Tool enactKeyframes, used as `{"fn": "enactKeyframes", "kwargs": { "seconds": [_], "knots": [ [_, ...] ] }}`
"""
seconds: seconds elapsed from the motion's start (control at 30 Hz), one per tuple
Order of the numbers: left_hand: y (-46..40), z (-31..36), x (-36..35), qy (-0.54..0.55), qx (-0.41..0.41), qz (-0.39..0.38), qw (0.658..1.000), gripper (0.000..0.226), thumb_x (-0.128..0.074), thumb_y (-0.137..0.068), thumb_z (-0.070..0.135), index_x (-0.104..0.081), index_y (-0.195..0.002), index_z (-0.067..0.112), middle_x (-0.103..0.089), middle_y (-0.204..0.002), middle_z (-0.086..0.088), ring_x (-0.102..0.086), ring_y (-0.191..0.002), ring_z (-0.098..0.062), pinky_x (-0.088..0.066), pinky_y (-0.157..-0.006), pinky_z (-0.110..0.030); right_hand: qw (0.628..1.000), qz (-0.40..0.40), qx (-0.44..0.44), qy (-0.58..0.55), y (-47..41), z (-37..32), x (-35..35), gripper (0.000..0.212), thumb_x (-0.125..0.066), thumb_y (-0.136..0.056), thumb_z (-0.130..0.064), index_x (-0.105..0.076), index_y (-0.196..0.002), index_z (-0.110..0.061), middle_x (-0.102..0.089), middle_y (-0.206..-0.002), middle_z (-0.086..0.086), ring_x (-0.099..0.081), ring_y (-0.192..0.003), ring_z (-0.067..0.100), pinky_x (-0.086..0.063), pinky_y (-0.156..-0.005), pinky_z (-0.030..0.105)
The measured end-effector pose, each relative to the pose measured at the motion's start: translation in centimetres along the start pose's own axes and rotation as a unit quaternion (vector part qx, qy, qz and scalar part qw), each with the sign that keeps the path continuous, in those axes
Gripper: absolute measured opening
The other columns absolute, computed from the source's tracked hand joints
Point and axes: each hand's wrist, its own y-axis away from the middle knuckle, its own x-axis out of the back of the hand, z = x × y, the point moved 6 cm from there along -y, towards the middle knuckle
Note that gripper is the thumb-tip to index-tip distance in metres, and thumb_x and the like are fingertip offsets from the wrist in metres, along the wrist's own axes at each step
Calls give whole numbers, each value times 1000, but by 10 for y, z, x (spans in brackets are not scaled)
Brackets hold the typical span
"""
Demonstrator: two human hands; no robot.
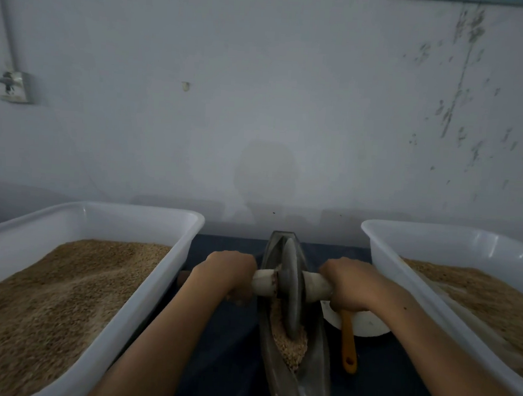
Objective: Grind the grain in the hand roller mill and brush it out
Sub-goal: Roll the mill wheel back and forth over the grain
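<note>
Hands, left hand (229, 271) and right hand (345, 282), grip the roller axle (316, 285) (knuckles up).

**Both hands clasped, arms reaching forward**

The left hand (229, 271) has its fingers curled round the left end of the axle handle (264, 282), knuckles up. The right hand (345, 282) grips the right end in the same way. Both forearms are bare, stretch forward from the lower corners and converge toward the middle, wrists roughly level.
</note>
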Motion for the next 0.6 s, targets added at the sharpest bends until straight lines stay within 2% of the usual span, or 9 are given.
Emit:
{"fn": "enactKeyframes", "kwargs": {
  "seconds": [0.07, 0.13, 0.2, 0.27, 0.33, 0.43, 0.53, 0.6],
  "knots": [
    [-2, -1, -3, 28, 4, -30, 999, 26, -73, -76, 22, -62, -98, 13, -59, -68, 4, -56, -60, -9, -43, -65, -30, 1000, -21, 3, -12, 1, -1, 0, 18, -65, -83, -17, -51, -91, -24, -50, -78, -6, -54, -77, 13, -34, -53, 20],
    [-2, -2, -4, 33, 7, -24, 999, 22, -73, -76, 23, -61, -93, 16, -57, -65, 5, -55, -58, -8, -43, -64, -30, 1000, -21, 0, -6, -1, -1, 1, 17, -65, -83, -17, -53, -93, -23, -50, -80, -6, -54, -78, 14, -36, -57, 22],
    [-1, -1, -1, 17, 9, 8, 1000, 31, -73, -76, 26, -61, -103, 16, -59, -76, 4, -56, -67, -12, -41, -68, -31, 1000, 7, -9, 0, -3, -1, 1, 18, -64, -85, -16, -57, -100, -19, -56, -90, -1, -57, -84, 17, -39, -64, 26],
    [-1, -1, 3, -6, 18, 59, 998, 38, -70, -79, 28, -58, -113, 16, -62, -95, -1, -57, -83, -18, -39, -72, -32, 997, 74, -20, -10, -5, 0, 1, 20, -60, -86, -13, -57, -104, -20, -60, -102, 1, -60, -92, 20, -40, -70, 28],
    [-3, 1, 8, -27, 34, 127, 991, 33, -64, -84, 27, -57, -115, 17, -62, -107, -4, -59, -95, -22, -37, -72, -32, 988, 152, -31, -17, -3, 1, 2, 20, -56, -87, -11, -54, -103, -22, -62, -105, 0, -60, -96, 21, -40, -73, 29],
    [-2, 3, 11, -27, 47, 205, 977, 22, -57, -89, 23, -54, -110, 19, -61, -107, -3, -58, -96, -21, -35, -71, -30, 978, 206, -41, -2, -4, -1, 0, 20, -55, -89, -13, -48, -105, -23, -62, -106, -2, -58, -98, 20, -38, -83, 31],
    [-2, 1, 9, -18, 47, 196, 979, 22, -57, -89, 22, -53, -110, 19, -61, -107, -3, -58, -96, -21, -37, -72, -30, 976, 215, -39, 3, -4, -3, 3, 19, -54, -90, -13, -49, -106, -22, -62, -107, -2, -57, -98, 20, -35, -85, 31],
    [-4, -2, 7, -19, 36, 158, 987, 28, -60, -88, 24, -53, -114, 18, -61, -110, -4, -58, -99, -22, -39, -75, -32, 983, 180, -33, 18, -4, -3, 5, 25, -56, -89, -13, -50, -112, -20, -61, -111, 1, -57, -102, 21, -35, -83, 30]
  ]
}}
